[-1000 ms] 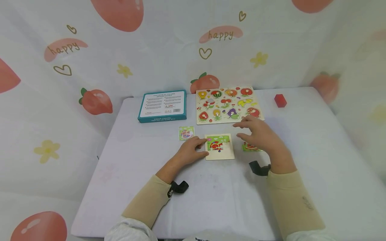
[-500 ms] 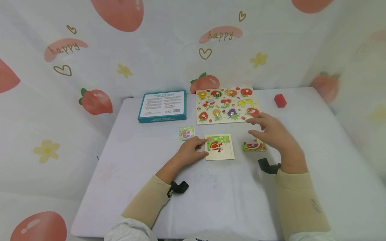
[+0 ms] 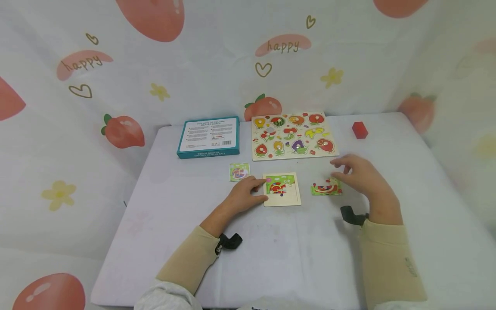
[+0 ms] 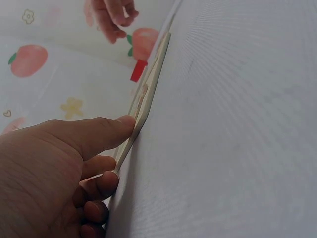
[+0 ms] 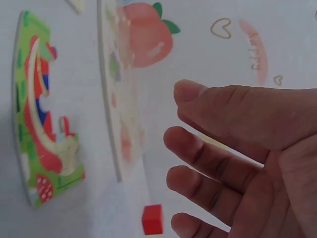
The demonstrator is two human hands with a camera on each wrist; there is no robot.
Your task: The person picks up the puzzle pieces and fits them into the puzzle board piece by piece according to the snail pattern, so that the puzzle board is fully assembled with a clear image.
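A small square wooden jigsaw board (image 3: 289, 200) lies on the table, its upper part filled with a picture and its lower part bare wood. My left hand (image 3: 242, 194) holds its left side, thumb at the lower corner and index finger at the upper. In the left wrist view the thumb bears on the edge of the board (image 4: 157, 74). To the right lies a joined group of jigsaw pieces (image 3: 326, 189), green and red with knobbed edges. My right hand (image 3: 358, 174) hovers by its upper right end, fingers loosely bent, and the right wrist view shows nothing between them.
A fruit peg puzzle (image 3: 294, 129) and a teal box (image 3: 209, 137) stand at the back, with a red block (image 3: 360, 130) at the back right. A small picture card (image 3: 239, 172) lies just left of the board.
My right hand has moved right and toward me, away from the board, uncovering the joined jigsaw pieces and the peg puzzle's corner. My left hand has stayed put.
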